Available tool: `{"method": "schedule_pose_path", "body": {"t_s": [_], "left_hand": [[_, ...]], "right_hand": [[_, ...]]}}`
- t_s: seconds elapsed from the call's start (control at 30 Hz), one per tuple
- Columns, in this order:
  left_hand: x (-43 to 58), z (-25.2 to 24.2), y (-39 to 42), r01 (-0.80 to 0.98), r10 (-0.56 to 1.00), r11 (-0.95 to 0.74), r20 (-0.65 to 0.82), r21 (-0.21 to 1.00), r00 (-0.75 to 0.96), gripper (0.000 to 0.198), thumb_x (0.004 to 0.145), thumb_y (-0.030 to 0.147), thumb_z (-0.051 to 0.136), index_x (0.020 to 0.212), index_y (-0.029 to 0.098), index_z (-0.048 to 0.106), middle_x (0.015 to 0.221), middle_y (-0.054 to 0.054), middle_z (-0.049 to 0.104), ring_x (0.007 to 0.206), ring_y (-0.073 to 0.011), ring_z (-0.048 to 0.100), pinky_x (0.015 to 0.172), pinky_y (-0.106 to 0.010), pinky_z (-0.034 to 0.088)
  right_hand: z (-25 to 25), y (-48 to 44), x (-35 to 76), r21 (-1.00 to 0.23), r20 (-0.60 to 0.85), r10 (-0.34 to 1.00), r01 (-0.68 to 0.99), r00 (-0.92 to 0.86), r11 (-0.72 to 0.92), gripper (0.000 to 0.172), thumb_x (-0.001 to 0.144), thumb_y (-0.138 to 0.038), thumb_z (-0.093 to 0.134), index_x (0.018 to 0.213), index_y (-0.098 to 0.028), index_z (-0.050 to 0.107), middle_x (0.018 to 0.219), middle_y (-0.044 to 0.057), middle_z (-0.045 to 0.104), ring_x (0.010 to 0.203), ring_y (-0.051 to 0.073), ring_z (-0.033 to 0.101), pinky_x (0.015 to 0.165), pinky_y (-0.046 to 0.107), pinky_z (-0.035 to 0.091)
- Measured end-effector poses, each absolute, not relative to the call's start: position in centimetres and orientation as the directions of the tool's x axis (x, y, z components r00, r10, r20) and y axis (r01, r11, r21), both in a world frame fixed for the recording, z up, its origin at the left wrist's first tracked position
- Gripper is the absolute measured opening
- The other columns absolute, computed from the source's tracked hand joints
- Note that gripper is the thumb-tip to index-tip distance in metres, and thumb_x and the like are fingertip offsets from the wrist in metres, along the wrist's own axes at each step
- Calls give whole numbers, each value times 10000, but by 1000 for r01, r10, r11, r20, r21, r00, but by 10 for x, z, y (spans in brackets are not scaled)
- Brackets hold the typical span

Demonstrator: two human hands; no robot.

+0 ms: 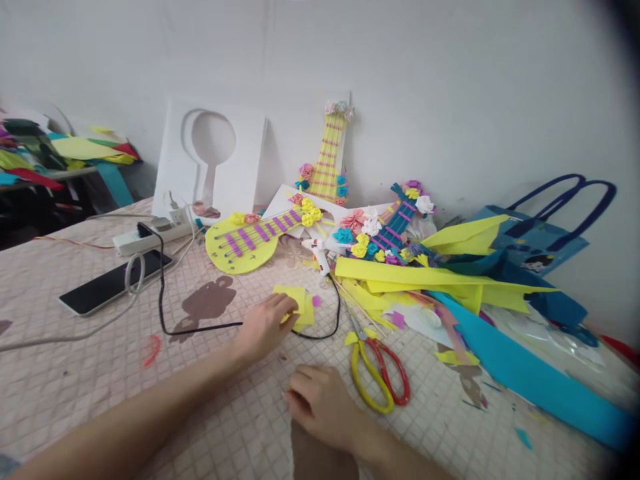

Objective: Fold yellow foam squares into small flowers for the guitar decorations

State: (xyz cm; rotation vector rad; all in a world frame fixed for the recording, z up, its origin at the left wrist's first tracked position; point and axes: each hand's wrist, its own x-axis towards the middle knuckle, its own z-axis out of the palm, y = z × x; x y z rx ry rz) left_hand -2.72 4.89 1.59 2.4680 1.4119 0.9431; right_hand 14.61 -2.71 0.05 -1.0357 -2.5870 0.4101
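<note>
Small yellow crepe paper squares lie in a little stack on the table. My left hand reaches over them from the left, fingers bent and thumb drawn in at the paper's near edge. Closer to me, my right hand rests on the cloth with its fingers curled in; nothing shows in it. Just right of it lie scissors with one yellow and one red handle loop. Beyond the squares stands a white glue gun, its black cord running past my left hand.
A yellow paper guitar and flower-trimmed ones lean at the back, beside a white foam board with a cutout. To the left are a phone and power strip. Crepe strips and a blue bag fill the right.
</note>
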Motion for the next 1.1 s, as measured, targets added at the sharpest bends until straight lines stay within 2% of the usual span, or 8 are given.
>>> {"method": "schedule_pose_path", "body": {"t_s": [0.07,0.13,0.23,0.37,0.57,0.73,0.9,1.1], "left_hand": [[-33,16,59,771,840,-518,391,371,376,133,794,134,611,921,166,585,949,-57,633,932,-223,573,809,-345,467],[-36,13,65,793,864,-489,331,364,381,206,762,131,648,958,167,592,1029,-66,626,989,-239,568,864,-381,466],[-36,8,67,816,877,-471,280,337,391,204,783,152,636,982,165,596,1045,-68,627,994,-243,576,860,-391,472],[-35,4,67,824,875,-472,278,313,396,96,838,150,565,923,168,606,973,-58,643,928,-229,592,816,-380,471],[-35,5,66,820,859,-488,331,300,390,127,902,179,477,846,168,591,904,-51,646,883,-191,587,811,-334,451],[-35,7,58,739,773,-601,457,304,441,143,865,91,460,892,168,577,888,-44,656,848,-181,584,804,-337,443],[-34,4,53,635,701,-695,517,338,492,172,809,31,456,830,166,561,841,-37,638,823,-160,575,794,-307,445],[-33,2,51,622,668,-714,577,320,470,143,830,65,476,857,171,568,863,-44,644,831,-161,585,791,-302,454]], "right_hand": [[2,-27,146,-386,182,704,608,-686,693,120,827,-170,552,711,-189,529,733,-17,629,668,113,563,596,250,325],[2,-27,146,-396,178,707,608,-685,689,126,831,-173,550,709,-188,521,735,-19,628,675,113,563,605,249,322],[1,-27,147,-407,176,713,609,-679,681,119,836,-180,548,721,-189,518,749,-22,627,694,114,565,616,249,319],[-3,-27,147,-422,163,717,609,-678,671,105,842,-189,544,741,-198,519,762,-26,626,707,117,563,617,253,315],[-5,-28,147,-426,157,724,615,-672,663,110,856,-203,527,746,-201,519,767,-21,624,716,122,569,614,252,325],[-4,-28,145,-415,176,729,621,-662,664,125,859,-195,516,735,-203,523,743,-22,626,680,121,567,598,256,326],[-4,-28,140,-386,203,725,627,-658,677,120,869,-223,526,751,-205,537,765,-19,635,707,128,572,604,263,324],[-5,-29,137,-336,225,714,636,-663,695,120,880,-251,520,770,-206,539,792,-20,645,716,134,577,597,274,321]]}}
